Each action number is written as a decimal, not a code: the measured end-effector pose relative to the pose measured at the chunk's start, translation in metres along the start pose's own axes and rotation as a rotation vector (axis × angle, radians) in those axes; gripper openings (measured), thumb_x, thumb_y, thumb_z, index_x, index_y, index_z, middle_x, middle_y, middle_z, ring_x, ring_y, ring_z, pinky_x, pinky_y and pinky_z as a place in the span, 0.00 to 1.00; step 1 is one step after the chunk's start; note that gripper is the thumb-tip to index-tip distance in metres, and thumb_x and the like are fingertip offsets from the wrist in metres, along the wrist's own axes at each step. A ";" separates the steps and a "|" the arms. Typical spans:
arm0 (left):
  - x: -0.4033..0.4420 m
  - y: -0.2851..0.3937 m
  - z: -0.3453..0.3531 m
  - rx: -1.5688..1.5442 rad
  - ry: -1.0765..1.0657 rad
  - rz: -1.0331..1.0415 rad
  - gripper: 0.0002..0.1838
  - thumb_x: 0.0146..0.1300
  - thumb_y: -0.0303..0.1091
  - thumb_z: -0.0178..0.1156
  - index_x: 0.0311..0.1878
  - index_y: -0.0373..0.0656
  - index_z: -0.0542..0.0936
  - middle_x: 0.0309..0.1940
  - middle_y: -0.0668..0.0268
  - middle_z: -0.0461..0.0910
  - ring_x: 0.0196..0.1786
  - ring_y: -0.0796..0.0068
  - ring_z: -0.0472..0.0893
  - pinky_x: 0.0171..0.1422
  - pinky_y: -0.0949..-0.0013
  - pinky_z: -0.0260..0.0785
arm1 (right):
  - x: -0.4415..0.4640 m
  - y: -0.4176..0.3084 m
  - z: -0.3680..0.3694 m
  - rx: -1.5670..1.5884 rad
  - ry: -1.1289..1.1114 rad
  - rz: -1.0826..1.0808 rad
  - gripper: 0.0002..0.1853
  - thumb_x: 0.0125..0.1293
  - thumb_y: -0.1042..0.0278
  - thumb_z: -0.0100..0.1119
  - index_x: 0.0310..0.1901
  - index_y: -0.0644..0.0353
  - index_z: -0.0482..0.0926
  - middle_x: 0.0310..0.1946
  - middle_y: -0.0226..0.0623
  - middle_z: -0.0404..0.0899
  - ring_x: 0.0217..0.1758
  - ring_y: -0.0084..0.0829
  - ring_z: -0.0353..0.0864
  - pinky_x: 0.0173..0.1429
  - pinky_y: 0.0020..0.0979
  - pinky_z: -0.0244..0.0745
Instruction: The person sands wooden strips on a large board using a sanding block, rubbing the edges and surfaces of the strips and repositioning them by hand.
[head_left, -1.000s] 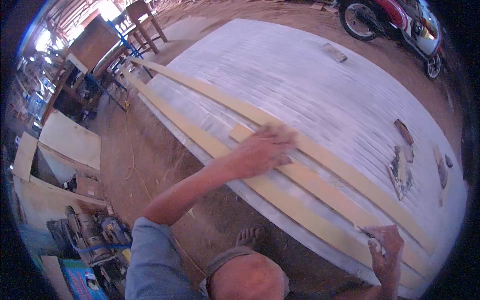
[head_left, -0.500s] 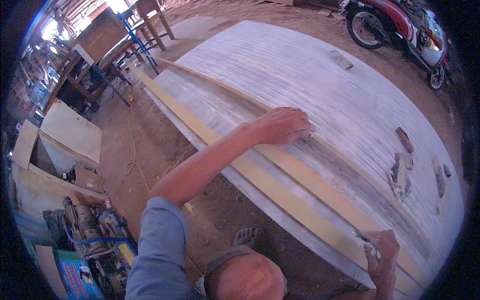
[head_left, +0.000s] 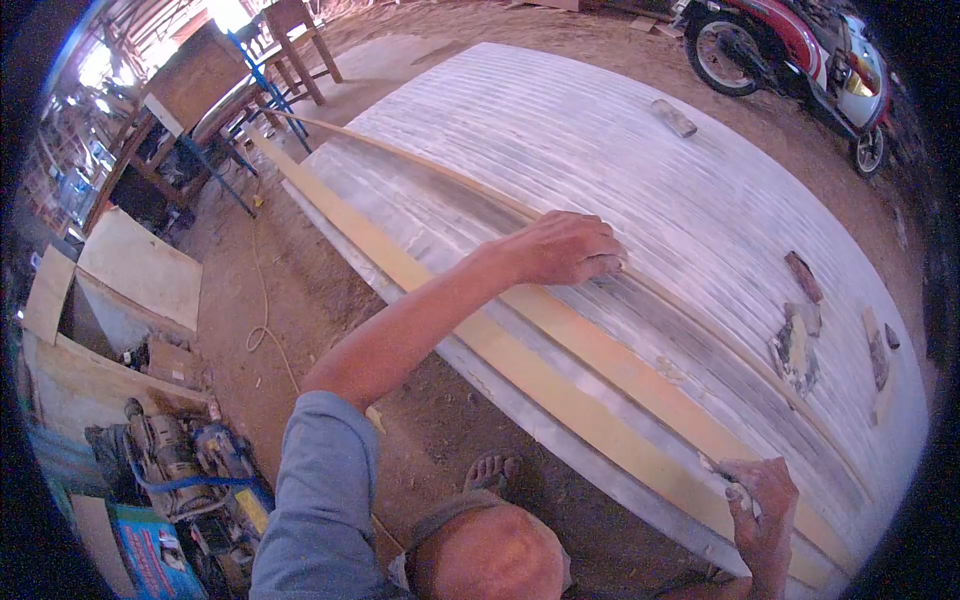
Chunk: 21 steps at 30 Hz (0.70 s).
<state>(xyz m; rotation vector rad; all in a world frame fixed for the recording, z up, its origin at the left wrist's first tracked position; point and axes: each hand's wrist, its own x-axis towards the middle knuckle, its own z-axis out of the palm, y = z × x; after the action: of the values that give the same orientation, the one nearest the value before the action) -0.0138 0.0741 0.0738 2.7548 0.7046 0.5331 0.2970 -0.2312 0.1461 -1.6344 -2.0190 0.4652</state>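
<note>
My left hand (head_left: 568,248) has its fingers curled over a long wooden strip (head_left: 735,352), which stands on its narrow edge across the ribbed whitish panel (head_left: 560,130). Closer to me, a shorter yellowish strip (head_left: 610,350) and another long strip (head_left: 540,385) lie flat. Near the right ends of these strips, my right hand (head_left: 765,500) is closed around a small whitish tool (head_left: 742,500), mostly hidden by the fingers.
A small block (head_left: 673,118) and several putty-covered scraps (head_left: 797,350) rest on the panel. A red motorbike (head_left: 800,60) stands beyond it. Wooden furniture (head_left: 200,80) is at the back left, a machine (head_left: 175,460) at the lower left, a cord (head_left: 262,335) on the ground.
The far long strip has turned from flat onto its edge. My left hand has moved slightly up and right and closed on it. My right hand has barely moved.
</note>
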 end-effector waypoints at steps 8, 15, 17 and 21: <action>0.014 -0.010 0.049 0.128 -0.014 0.063 0.15 0.68 0.38 0.59 0.55 0.49 0.84 0.49 0.59 0.83 0.57 0.58 0.80 0.66 0.54 0.71 | -0.039 0.032 -0.019 -0.162 -0.294 0.067 0.28 0.57 0.62 0.66 0.62 0.49 0.79 0.55 0.40 0.83 0.55 0.47 0.80 0.64 0.51 0.68; -0.037 0.019 -0.017 0.135 0.041 -0.111 0.15 0.59 0.26 0.62 0.50 0.38 0.83 0.48 0.54 0.82 0.55 0.49 0.80 0.63 0.52 0.72 | -0.013 0.019 0.024 0.011 -0.155 -0.233 0.25 0.61 0.59 0.64 0.61 0.54 0.77 0.48 0.41 0.81 0.53 0.44 0.79 0.60 0.47 0.69; -0.043 0.022 -0.020 0.103 0.027 -0.115 0.15 0.58 0.25 0.61 0.50 0.37 0.82 0.48 0.53 0.82 0.54 0.48 0.80 0.61 0.52 0.72 | -0.012 0.017 0.023 0.004 -0.202 -0.271 0.25 0.62 0.64 0.63 0.62 0.53 0.78 0.50 0.37 0.81 0.53 0.39 0.79 0.58 0.42 0.69; -0.052 0.006 -0.019 0.069 0.035 -0.092 0.16 0.57 0.24 0.60 0.50 0.37 0.82 0.48 0.52 0.81 0.53 0.47 0.80 0.60 0.53 0.72 | -0.003 0.014 0.026 0.016 -0.199 -0.279 0.24 0.62 0.64 0.63 0.61 0.54 0.78 0.48 0.37 0.81 0.52 0.38 0.79 0.57 0.41 0.68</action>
<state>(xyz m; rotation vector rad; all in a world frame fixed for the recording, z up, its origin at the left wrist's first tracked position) -0.0619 0.0459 0.0781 2.7657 0.8687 0.5478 0.2939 -0.2294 0.1167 -1.3112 -2.3385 0.5562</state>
